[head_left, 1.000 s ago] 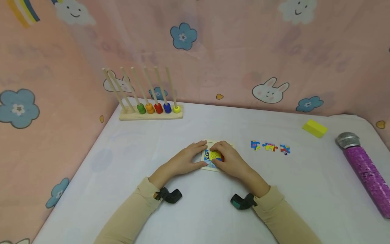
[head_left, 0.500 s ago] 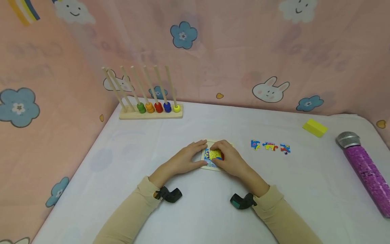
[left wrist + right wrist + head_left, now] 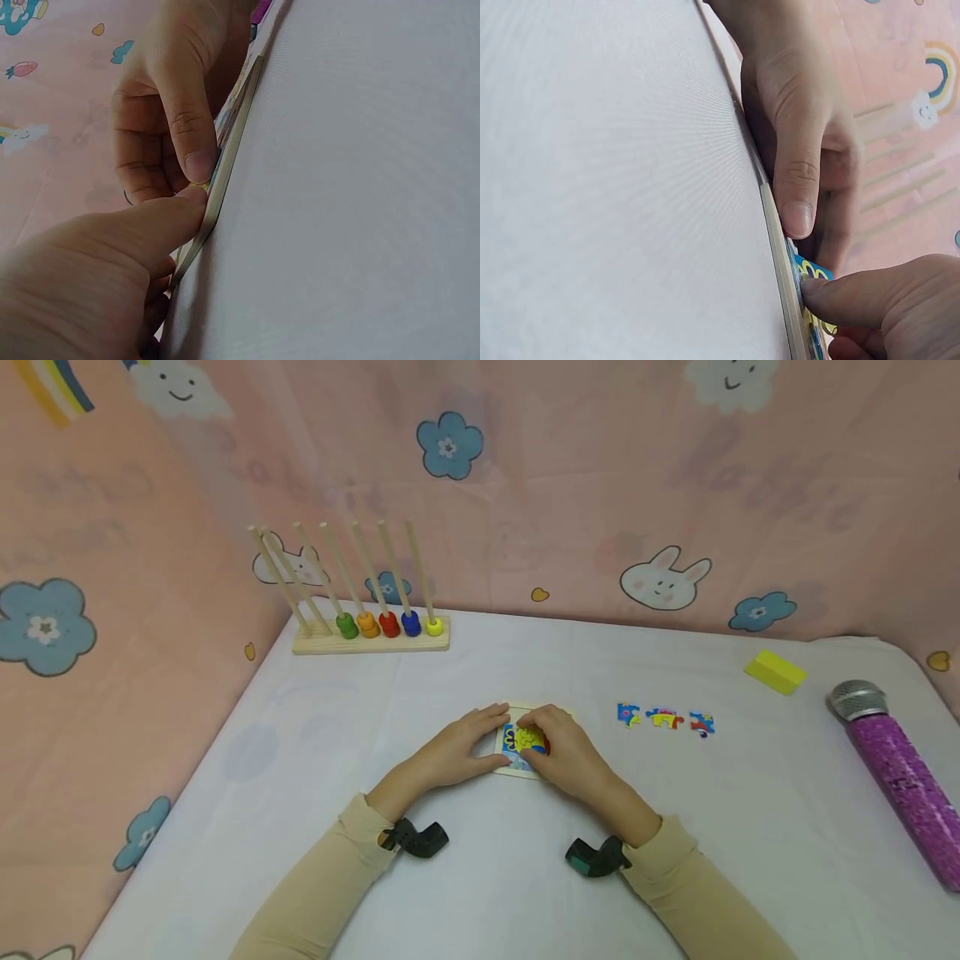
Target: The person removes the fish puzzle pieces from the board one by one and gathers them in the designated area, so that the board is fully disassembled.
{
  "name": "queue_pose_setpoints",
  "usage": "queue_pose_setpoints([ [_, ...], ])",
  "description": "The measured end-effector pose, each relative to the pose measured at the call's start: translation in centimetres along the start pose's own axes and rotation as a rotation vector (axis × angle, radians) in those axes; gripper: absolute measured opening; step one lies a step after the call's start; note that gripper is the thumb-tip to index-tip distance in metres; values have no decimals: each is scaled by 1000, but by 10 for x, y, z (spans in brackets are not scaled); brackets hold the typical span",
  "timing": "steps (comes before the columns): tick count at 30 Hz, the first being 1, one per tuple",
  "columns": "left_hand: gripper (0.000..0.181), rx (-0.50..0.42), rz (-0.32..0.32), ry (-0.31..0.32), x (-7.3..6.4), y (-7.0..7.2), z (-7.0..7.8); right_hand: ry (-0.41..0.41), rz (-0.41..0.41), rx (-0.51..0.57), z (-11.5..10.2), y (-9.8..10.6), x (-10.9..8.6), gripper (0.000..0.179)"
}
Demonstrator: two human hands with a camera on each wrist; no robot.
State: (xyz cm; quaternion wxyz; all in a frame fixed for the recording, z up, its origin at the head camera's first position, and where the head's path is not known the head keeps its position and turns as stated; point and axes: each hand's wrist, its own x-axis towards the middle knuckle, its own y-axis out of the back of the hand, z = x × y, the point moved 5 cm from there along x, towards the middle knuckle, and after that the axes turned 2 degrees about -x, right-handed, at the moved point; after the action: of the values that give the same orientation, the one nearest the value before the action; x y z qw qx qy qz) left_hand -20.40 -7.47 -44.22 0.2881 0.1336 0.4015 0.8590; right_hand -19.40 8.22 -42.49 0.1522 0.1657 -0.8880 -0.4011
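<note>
A small jigsaw board with a pale wooden frame and a blue-and-yellow picture lies flat on the white table, in front of me. My left hand rests along its left side, fingers extended at the upper corner and thumb at the lower one. From the right, my right hand reaches over the board with bent fingers and pinches a yellow-and-blue puzzle piece, tilted up from the board in the right wrist view. The right hand hides the board's right half. Both thumbs come close together in the left wrist view.
Three loose puzzle pieces lie in a row to the right. Farther right are a yellow block and a purple microphone. A wooden peg stand with coloured beads stands at the back left, before a pink patterned cloth.
</note>
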Motion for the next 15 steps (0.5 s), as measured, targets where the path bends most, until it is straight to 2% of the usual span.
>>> queue_pose_setpoints([
  [15,64,-1,8,-7,0,0,0,27,52,-23,1,-1,0,39],
])
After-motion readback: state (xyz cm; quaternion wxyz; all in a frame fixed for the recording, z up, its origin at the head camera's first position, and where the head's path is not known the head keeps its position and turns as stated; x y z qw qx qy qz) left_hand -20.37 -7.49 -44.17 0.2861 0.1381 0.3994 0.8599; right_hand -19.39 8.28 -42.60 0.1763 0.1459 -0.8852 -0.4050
